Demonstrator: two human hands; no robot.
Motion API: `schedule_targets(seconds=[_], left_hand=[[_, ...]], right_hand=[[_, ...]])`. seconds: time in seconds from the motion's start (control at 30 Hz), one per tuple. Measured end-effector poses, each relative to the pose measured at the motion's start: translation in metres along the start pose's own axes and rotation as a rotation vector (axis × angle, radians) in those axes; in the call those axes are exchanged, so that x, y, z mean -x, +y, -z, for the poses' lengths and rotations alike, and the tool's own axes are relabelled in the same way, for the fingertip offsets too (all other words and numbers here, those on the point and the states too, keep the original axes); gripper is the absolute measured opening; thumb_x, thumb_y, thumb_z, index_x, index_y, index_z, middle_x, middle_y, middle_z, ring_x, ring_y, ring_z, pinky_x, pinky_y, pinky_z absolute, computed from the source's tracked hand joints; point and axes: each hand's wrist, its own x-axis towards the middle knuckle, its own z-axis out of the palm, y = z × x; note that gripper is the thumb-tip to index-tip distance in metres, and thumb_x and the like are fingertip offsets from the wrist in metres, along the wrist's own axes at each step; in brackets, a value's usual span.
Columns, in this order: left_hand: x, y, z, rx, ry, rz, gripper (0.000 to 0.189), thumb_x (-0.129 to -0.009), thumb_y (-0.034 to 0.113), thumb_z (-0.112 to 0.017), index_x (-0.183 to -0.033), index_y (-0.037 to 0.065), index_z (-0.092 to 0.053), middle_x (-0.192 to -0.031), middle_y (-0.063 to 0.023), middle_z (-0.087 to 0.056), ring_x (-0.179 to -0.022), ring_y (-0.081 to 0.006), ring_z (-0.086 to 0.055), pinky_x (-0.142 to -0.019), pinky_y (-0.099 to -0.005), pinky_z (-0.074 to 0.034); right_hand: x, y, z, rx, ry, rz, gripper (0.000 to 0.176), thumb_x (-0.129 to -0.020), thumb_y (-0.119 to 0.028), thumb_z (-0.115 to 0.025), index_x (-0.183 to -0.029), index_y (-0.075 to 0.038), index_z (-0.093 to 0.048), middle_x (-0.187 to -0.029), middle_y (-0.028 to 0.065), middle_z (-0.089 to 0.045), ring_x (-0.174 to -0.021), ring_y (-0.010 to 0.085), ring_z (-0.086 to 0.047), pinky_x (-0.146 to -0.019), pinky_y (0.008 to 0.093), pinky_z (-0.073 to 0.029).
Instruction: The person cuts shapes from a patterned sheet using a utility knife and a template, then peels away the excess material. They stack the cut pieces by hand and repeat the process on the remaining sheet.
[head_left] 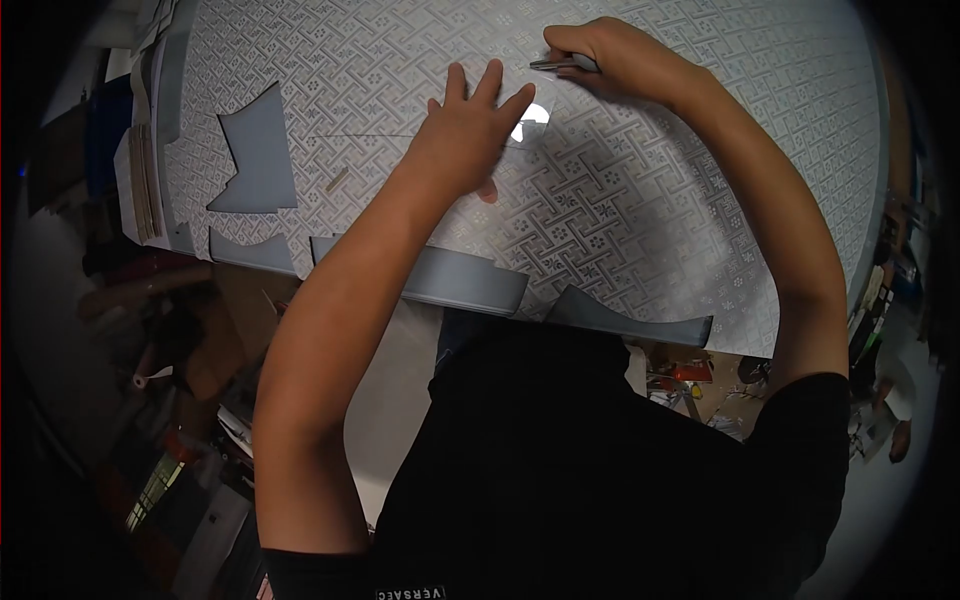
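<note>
My left hand (pixel 465 135) lies palm down with fingers spread on the patterned silver-grey sheet (pixel 620 210) covering the table. Beside its index finger and thumb, a small clear sheet (pixel 535 125) shows a bright white reflection. Up and to the right, my right hand (pixel 615 60) is closed around a slim silver tool (pixel 555 65), its tip pointing left, close over the patterned surface. The tool's exact kind I cannot tell, since the fingers cover part of it. A thin dark line runs across the sheet left of my left hand.
A grey cut piece (pixel 258 155) with curved edges lies at the left, near a small tan strip (pixel 338 180). More grey pieces line the near edge: a long one (pixel 465 278) under my left forearm and a curved one (pixel 630 320). Stacked sheets (pixel 143 185) stand at the left edge.
</note>
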Motion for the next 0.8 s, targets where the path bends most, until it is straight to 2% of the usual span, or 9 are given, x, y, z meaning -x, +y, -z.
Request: schedule_targets(seconds=[0.37,0.43,0.47,0.53,0.57,0.63,0.67,0.73,0.8], left_hand=[[-0.001,-0.003,-0.001,-0.004,0.006,-0.036,0.133,-0.043,0.019,-0.101,-0.158,0.027,-0.034,-0.163,-0.0175,-0.031,-0.142,-0.0559,-0.034,-0.108,-0.0545,-0.052],[0.001,-0.004,0.001,-0.014,-0.015,-0.042,0.133,-0.045,0.023,-0.101,-0.159,0.026,-0.032,-0.164,-0.0188,-0.03,-0.142,-0.0569,-0.034,-0.106,-0.0545,-0.053],[0.001,-0.005,0.003,-0.021,0.0,-0.053,0.133,-0.045,0.023,-0.101,-0.159,0.026,-0.032,-0.164,-0.0188,-0.03,-0.142,-0.0569,-0.034,-0.106,-0.0545,-0.053],[0.004,-0.007,0.006,-0.003,-0.04,-0.074,0.132,-0.048,0.028,-0.101,-0.16,0.024,-0.031,-0.163,-0.0208,-0.029,-0.141,-0.0583,-0.033,-0.103,-0.0538,-0.055],[0.004,-0.009,0.005,0.001,-0.028,-0.092,0.132,-0.048,0.028,-0.101,-0.16,0.024,-0.031,-0.163,-0.0208,-0.029,-0.141,-0.0583,-0.033,-0.103,-0.0538,-0.055],[0.004,-0.013,0.0,0.008,0.0,-0.113,0.133,-0.049,0.03,-0.101,-0.16,0.022,-0.029,-0.163,-0.0229,-0.029,-0.141,-0.0598,-0.033,-0.1,-0.054,-0.056],[0.004,-0.014,0.0,0.019,0.019,-0.126,0.133,-0.049,0.03,-0.101,-0.16,0.022,-0.029,-0.163,-0.0229,-0.029,-0.141,-0.0598,-0.033,-0.1,-0.054,-0.056],[0.005,-0.016,-0.001,0.088,-0.006,-0.13,0.132,-0.051,0.029,-0.101,-0.16,0.018,-0.028,-0.163,-0.0231,-0.024,-0.143,-0.0595,-0.027,-0.098,-0.0647,-0.053],[0.005,-0.016,0.001,0.086,-0.018,-0.131,0.132,-0.052,0.03,-0.101,-0.161,0.018,-0.027,-0.163,-0.0231,-0.024,-0.143,-0.0592,-0.027,-0.098,-0.065,-0.053]], right_hand=[[0.013,0.015,-0.037,-0.115,0.262,0.044,0.018,-0.092,-0.016,-0.075,-0.103,-0.005,-0.065,-0.096,0.0085,-0.071,-0.087,0.0262,-0.068,-0.077,0.0374,-0.052],[0.016,0.004,-0.036,-0.241,0.229,-0.132,0.017,-0.093,-0.016,-0.074,-0.104,-0.005,-0.065,-0.098,0.0091,-0.072,-0.089,0.0248,-0.069,-0.079,0.0362,-0.053],[0.015,-0.003,-0.034,-0.224,0.24,-0.134,0.017,-0.093,-0.016,-0.074,-0.104,-0.005,-0.065,-0.098,0.0091,-0.072,-0.089,0.0248,-0.069,-0.079,0.0362,-0.053],[0.019,-0.025,-0.035,-0.256,0.298,-0.343,0.019,-0.093,-0.018,-0.075,-0.102,-0.005,-0.065,-0.097,0.0109,-0.073,-0.088,0.0245,-0.069,-0.08,0.0362,-0.053],[0.018,-0.035,-0.039,-0.238,0.303,-0.356,0.019,-0.093,-0.018,-0.075,-0.102,-0.005,-0.065,-0.097,0.0109,-0.073,-0.088,0.0245,-0.069,-0.08,0.0362,-0.053],[0.013,-0.054,-0.057,-0.175,0.523,-0.576,0.023,-0.091,-0.023,-0.075,-0.103,-0.005,-0.065,-0.096,0.0124,-0.074,-0.087,0.0271,-0.07,-0.078,0.0378,-0.053],[0.008,-0.062,-0.064,-0.147,0.546,-0.651,0.027,-0.09,-0.026,-0.075,-0.102,-0.005,-0.065,-0.095,0.0149,-0.074,-0.086,0.0293,-0.071,-0.076,0.0399,-0.054],[0.001,-0.079,-0.071,-0.138,0.589,-0.73,0.028,-0.089,-0.027,-0.075,-0.101,-0.004,-0.064,-0.093,0.0164,-0.073,-0.085,0.0308,-0.071,-0.075,0.04,-0.054],[-0.007,-0.093,-0.072,-0.136,0.631,-0.808,0.029,-0.088,-0.027,-0.075,-0.101,-0.003,-0.064,-0.091,0.0179,-0.073,-0.083,0.0322,-0.071,-0.074,0.0401,-0.054]])
